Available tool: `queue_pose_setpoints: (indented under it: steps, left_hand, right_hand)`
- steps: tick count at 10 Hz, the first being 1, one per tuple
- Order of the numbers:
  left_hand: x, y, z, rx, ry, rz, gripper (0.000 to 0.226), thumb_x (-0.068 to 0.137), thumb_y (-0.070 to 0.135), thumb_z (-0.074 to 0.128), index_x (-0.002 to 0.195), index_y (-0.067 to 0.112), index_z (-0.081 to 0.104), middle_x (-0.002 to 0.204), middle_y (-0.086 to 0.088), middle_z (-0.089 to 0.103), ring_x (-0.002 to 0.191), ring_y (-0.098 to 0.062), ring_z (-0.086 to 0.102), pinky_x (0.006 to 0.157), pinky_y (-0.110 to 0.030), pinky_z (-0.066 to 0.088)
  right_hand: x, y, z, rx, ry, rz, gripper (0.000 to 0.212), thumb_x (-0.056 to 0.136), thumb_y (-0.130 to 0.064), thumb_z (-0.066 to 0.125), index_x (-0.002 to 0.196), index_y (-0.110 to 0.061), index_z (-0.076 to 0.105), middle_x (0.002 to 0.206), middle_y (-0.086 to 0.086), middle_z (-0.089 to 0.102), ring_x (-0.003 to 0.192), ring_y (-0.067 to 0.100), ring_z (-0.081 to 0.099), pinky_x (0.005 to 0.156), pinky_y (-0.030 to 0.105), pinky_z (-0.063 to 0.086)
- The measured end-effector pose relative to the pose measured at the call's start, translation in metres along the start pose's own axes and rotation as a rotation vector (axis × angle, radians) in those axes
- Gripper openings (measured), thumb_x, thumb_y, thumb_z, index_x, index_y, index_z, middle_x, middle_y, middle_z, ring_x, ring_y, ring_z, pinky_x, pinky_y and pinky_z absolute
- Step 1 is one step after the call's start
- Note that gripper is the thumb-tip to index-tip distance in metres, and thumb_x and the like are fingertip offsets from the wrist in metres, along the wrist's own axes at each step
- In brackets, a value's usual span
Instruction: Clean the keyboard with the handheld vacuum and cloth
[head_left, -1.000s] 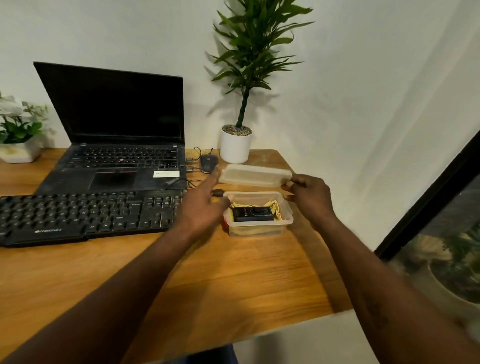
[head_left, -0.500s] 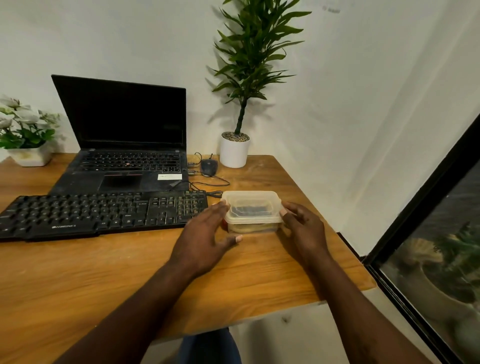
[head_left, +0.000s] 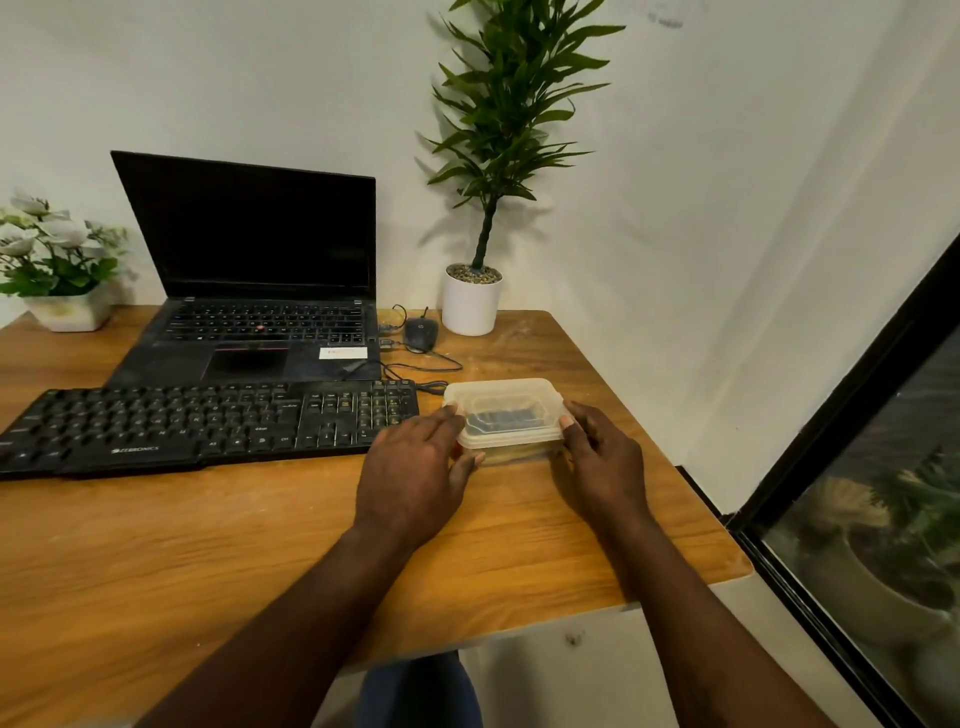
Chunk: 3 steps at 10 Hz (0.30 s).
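Observation:
A translucent plastic box with its lid on stands on the wooden desk, right of a black external keyboard. Through the lid a dark object shows, with something yellowish beneath it. My left hand grips the box's left side, thumb at its front. My right hand presses against its right side, fingertips on the lid's edge. No cloth is visible outside the box.
An open black laptop stands behind the keyboard. A black mouse with its cable lies by a white potted plant. A flower pot sits far left. The desk's right edge runs near a dark window frame.
One second ago both hands held the lid above the open box. The lid now sits on the box and both hands have settled at its sides.

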<state>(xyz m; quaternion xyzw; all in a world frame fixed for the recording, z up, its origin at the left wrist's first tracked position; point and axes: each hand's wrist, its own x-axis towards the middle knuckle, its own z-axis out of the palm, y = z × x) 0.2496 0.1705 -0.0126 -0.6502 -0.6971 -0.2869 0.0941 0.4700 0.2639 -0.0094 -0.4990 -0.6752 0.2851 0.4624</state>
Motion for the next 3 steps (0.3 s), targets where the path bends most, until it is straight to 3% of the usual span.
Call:
queue_pose_setpoints:
  steps: [1,2,3]
  left_hand:
    - [0.002,-0.003,0.0,0.062,-0.022,-0.044,0.052,0.103,0.048,0.051,0.151,0.026,0.051,0.155,0.007,0.052,0.134,-0.02,0.051,0.102,-0.043,0.043]
    - [0.001,-0.003,-0.01,0.069,-0.059,-0.088,0.056,0.105,0.05,0.045,0.156,0.028,0.042,0.161,0.009,0.043,0.136,-0.021,0.043,0.103,-0.043,0.04]
    - [-0.012,-0.004,-0.018,0.104,-0.08,-0.052,0.063,0.103,0.054,0.048,0.159,0.029,0.035,0.163,0.008,0.04,0.137,-0.022,0.04,0.102,-0.044,0.041]
  right_hand:
    - [-0.001,-0.005,0.0,-0.028,-0.012,-0.005,0.036,0.104,-0.045,0.059,0.138,-0.035,0.066,0.128,-0.015,0.071,0.11,-0.001,0.064,0.096,0.026,0.056]
    - [-0.007,-0.013,0.0,-0.098,-0.036,-0.013,0.042,0.105,-0.051,0.053,0.145,-0.038,0.059,0.135,-0.01,0.068,0.118,0.008,0.064,0.097,0.026,0.054]
    - [-0.01,-0.015,0.0,-0.117,0.038,0.026,0.051,0.107,-0.053,0.045,0.156,-0.038,0.044,0.151,-0.004,0.057,0.133,0.02,0.056,0.11,0.041,0.05]
